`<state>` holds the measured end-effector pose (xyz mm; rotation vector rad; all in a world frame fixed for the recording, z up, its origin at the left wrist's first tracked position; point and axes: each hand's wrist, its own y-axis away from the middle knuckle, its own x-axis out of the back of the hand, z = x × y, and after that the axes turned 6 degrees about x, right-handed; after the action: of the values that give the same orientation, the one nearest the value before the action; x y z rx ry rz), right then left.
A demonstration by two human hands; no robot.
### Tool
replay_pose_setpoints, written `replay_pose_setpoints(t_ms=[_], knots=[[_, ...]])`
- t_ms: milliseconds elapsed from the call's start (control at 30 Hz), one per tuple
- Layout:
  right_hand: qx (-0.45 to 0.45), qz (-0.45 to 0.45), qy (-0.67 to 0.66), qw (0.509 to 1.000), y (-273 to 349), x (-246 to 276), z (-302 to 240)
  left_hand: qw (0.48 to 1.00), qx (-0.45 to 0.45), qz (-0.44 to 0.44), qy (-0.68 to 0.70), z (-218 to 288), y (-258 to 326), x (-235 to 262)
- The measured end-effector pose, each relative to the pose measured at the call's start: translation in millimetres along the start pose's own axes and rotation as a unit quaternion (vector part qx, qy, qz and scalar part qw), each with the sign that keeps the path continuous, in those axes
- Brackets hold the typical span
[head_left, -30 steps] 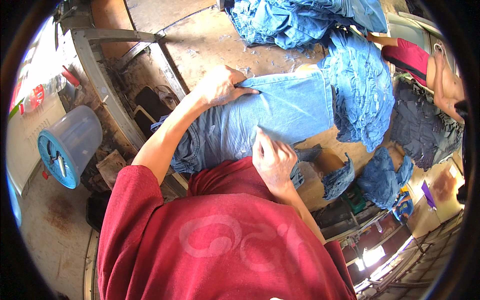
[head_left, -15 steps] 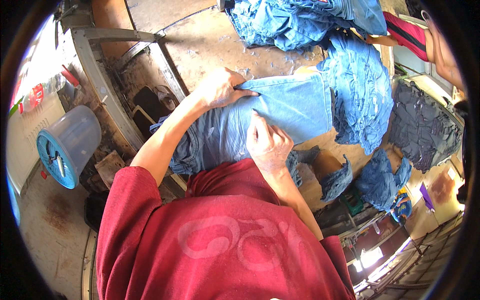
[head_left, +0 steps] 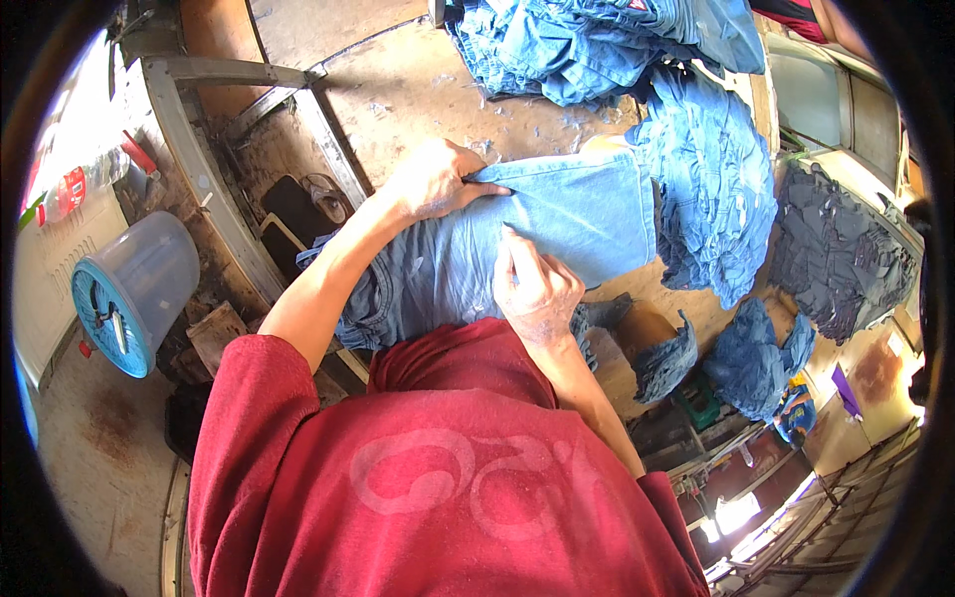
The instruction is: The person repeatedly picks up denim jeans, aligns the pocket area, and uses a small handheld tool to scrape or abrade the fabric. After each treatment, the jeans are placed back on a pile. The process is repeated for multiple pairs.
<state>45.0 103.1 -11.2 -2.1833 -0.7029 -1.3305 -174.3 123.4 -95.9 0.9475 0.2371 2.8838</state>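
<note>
Across my lap lies a pair of jeans (head_left: 582, 214), its light blue leg stretched flat toward the right and its darker, bunched part near my body. My left hand (head_left: 435, 181) is closed on the upper edge of that leg, thumb on top of the cloth. Lower down, my right hand (head_left: 539, 294) rests against the denim with its fingers drawn together. A small dark tip shows at its fingertips, too small to name. The leg's hem end reaches a heap of blue denim garments (head_left: 711, 189).
More blue denim (head_left: 587, 50) is piled at the far side of a worn board littered with thread scraps. Dark garments (head_left: 841, 249) are stacked at right. A clear bucket with a blue rim (head_left: 149, 289) lies at left, beside a metal frame (head_left: 204, 169). Another person's limb shows at top right.
Both hands keep nearly the same place on the jeans, with the right fingers shifting only slightly. At top right the other person has moved mostly out of view.
</note>
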Motion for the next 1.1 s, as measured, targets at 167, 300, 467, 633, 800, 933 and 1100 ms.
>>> replay_pose_setpoints(t_ms=[167, 300, 467, 633, 800, 933, 1100], knots=[[0.006, -0.042, 0.014, 0.999, 8.6, 11.6, -3.4, 1.000, 0.006, -0.014, -0.004, -1.0, 0.2, -0.7], [-0.001, -0.029, -0.013, 0.999, 23.1, 24.7, -6.9, 1.000, 0.003, -0.011, -0.010, -1.1, -0.5, -0.3], [-0.015, 0.001, -0.031, 0.999, 12.4, 10.4, 0.1, 1.000, 0.001, -0.010, -0.010, 1.5, 0.1, 0.9], [0.001, -0.008, 0.005, 1.000, 4.2, 5.1, 0.6, 1.000, 0.014, -0.011, -0.002, 3.1, -0.6, 2.2], [-0.007, -0.036, 0.006, 0.999, 18.8, 23.9, -7.2, 1.000, 0.005, -0.012, -0.012, 2.5, -0.2, 2.5], [-0.036, -0.014, -0.041, 0.998, 17.5, 19.4, -1.6, 1.000, 0.003, -0.004, 0.009, 1.8, 0.3, 1.2], [-0.003, -0.005, -0.027, 1.000, 9.0, 9.9, 4.8, 1.000, 0.008, -0.009, -0.005, 2.6, 0.6, 0.7]])
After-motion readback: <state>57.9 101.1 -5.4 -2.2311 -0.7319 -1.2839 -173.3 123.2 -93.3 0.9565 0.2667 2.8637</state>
